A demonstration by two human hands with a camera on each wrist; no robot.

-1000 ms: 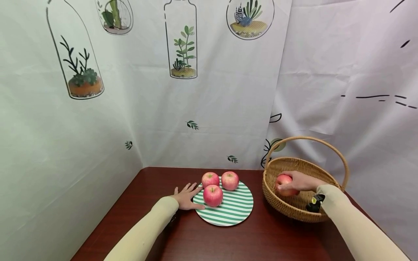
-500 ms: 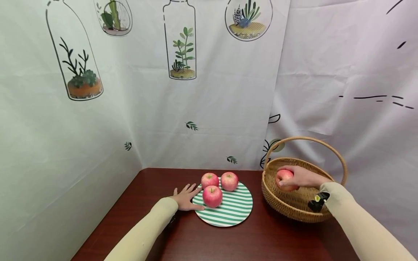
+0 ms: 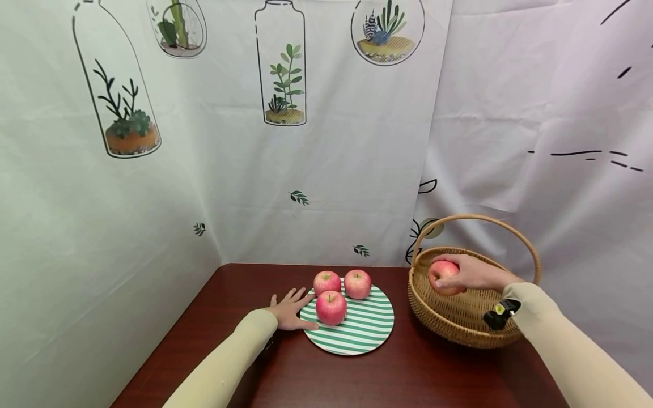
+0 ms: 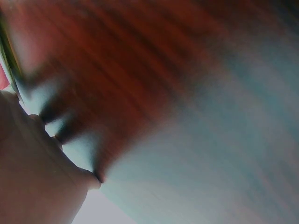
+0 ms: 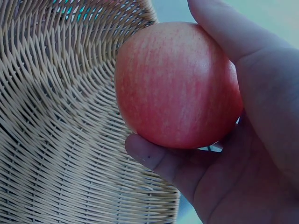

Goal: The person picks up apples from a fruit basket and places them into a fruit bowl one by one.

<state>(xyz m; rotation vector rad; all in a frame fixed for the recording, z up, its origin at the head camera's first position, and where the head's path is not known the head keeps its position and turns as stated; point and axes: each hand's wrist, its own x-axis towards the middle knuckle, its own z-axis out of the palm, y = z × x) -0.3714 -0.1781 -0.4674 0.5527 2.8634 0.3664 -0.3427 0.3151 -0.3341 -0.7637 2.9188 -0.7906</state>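
My right hand (image 3: pixel 471 273) grips a red apple (image 5: pixel 177 88) between thumb and fingers, over the opening of a wicker basket (image 3: pixel 454 320) with a tall arched handle. Woven cane fills the left side of the right wrist view, behind the apple. To the left, my left hand (image 3: pixel 289 311) lies with spread fingers at the left edge of a round mat (image 3: pixel 364 334) with green and white stripes. Three apples rest together on that mat: a front one (image 3: pixel 331 307), a back left one (image 3: pixel 327 282) and a back right one (image 3: pixel 357 284).
Everything stands on a dark reddish-brown table (image 3: pixel 316 379). White cloth (image 3: pixel 352 170) printed with plants in jars hangs behind it and along both sides. The basket handle (image 3: pixel 474 216) arches above the right hand.
My right hand has lifted the apple slightly up inside the basket, away from its floor. The left hand and the apples on the mat have stayed in place.
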